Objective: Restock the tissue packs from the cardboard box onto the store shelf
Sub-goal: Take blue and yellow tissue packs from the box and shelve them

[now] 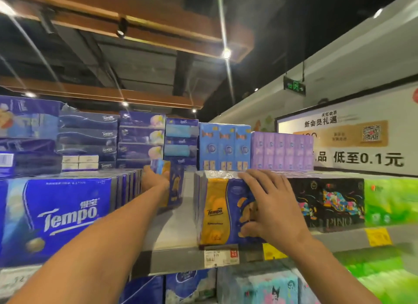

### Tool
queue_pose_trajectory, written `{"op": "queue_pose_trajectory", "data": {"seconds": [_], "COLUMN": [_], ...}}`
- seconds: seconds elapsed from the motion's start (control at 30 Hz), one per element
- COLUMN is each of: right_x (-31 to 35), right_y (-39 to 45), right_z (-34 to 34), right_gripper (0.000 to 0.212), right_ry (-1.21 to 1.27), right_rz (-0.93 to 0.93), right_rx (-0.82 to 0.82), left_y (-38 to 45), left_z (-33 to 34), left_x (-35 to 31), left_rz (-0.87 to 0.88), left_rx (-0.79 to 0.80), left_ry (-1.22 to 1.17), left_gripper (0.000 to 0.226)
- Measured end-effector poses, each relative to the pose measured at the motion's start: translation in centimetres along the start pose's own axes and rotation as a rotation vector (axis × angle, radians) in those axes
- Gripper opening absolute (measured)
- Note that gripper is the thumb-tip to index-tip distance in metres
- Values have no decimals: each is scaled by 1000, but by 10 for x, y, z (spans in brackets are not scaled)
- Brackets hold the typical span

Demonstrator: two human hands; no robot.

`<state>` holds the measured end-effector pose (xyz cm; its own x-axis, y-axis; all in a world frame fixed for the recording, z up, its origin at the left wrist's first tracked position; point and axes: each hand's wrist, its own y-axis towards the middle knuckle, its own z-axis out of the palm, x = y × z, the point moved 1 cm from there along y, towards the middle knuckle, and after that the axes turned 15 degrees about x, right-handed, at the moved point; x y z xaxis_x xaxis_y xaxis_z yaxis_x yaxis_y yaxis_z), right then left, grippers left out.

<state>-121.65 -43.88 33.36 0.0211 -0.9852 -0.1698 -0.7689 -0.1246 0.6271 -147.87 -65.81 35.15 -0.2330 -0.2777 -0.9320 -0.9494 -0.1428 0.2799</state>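
Shelf (pixel 172 256): left hand (pixel 156 179), at 12 o'clock, grips a rear pack (pixel 173 183); right hand (pixel 269 204), at 3 o'clock, fingers spread flat, presses front pack (pixel 224 211).

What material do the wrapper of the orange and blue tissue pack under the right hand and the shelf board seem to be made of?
The orange and blue tissue pack seems wrapped in thin glossy plastic film: its top edge is crinkled and catches light. The right hand rests on it. The shelf board looks like grey painted metal with a matte, smooth finish, though laminate is possible.
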Motion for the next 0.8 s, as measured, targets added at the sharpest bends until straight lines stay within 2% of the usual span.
{"op": "queue_pose_trajectory", "data": {"seconds": [0.1,0.27,0.47,0.67,0.73,0.8], "right_x": [-5,-13,-19,-20,-19,-19], "right_y": [9,22,31,39,42,47], "right_z": [2,6,6,14,16,17], "right_gripper": [128,125,127,130,130,129], "right_ry": [-4,-32,-167,-156,-167,-180], "right_rz": [-29,-45,-53,-45,-54,-68], "right_rx": [-29,-20,-8,-9,-15,-12], "left_y": [11,28,46,36,35,49], "left_z": [16,35,59,74,80,87], "left_x": [12,15,23,3,-1,-3], "left_rz": [-22,-69,-64,-151,-162,-111], "left_rx": [77,193,503,603,602,549], "left_ry": [-76,-76,-125,-152,-269,-288], "left_gripper": [52,63,49,22,33,64]}}
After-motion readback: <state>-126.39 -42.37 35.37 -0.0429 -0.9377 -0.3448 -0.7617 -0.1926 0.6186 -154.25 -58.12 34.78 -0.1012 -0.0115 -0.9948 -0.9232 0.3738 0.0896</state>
